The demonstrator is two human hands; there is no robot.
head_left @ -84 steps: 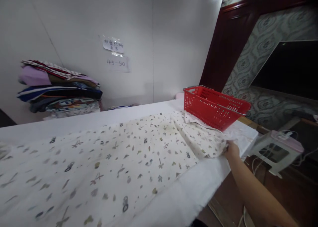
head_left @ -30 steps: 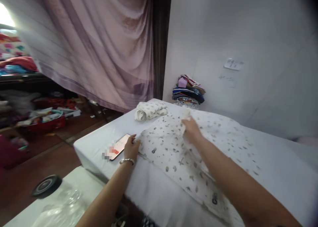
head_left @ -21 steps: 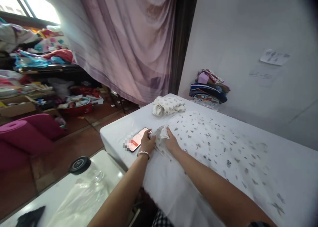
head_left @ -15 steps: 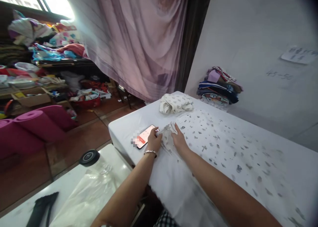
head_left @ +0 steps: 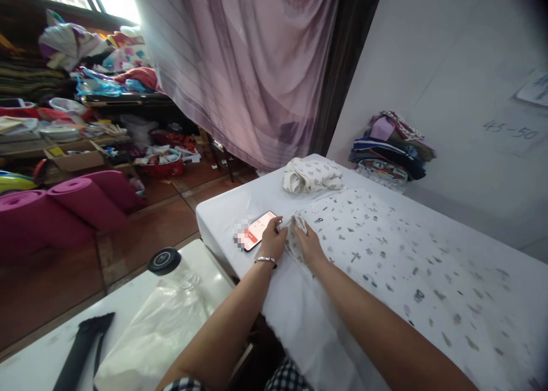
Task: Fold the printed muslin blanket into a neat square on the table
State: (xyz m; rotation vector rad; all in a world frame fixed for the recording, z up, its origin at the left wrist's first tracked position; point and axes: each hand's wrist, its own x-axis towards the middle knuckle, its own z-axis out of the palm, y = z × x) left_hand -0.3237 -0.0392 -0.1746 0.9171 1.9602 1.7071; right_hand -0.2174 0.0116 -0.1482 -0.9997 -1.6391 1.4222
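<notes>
A thin white cloth (head_left: 355, 257) with small grey-green prints lies spread over the white table and drapes off its near edge. My left hand (head_left: 273, 240), a silver bangle at its wrist, is closed on the cloth's gathered edge, its fingertips close to a phone (head_left: 259, 231) with a lit screen. On the right side of the same bunched fold, my right hand (head_left: 310, 245) pinches the fabric with the thumb on top. Part of each hand's fingers is hidden by the cloth. Behind the hands, a bundled printed cloth (head_left: 312, 176) rests on the table.
To the left is a lower white surface (head_left: 128, 282) with a clear plastic bag (head_left: 165, 317), a round black lid (head_left: 164, 260) and a black strap-like item (head_left: 83, 351). Folded fabrics (head_left: 391, 145) are stacked by the wall. Pink rolls (head_left: 85, 202) stand on the floor.
The view has shifted, so the scene sits further right. My hands have drawn slightly closer together, and the fold between them is narrower and more bunched.
</notes>
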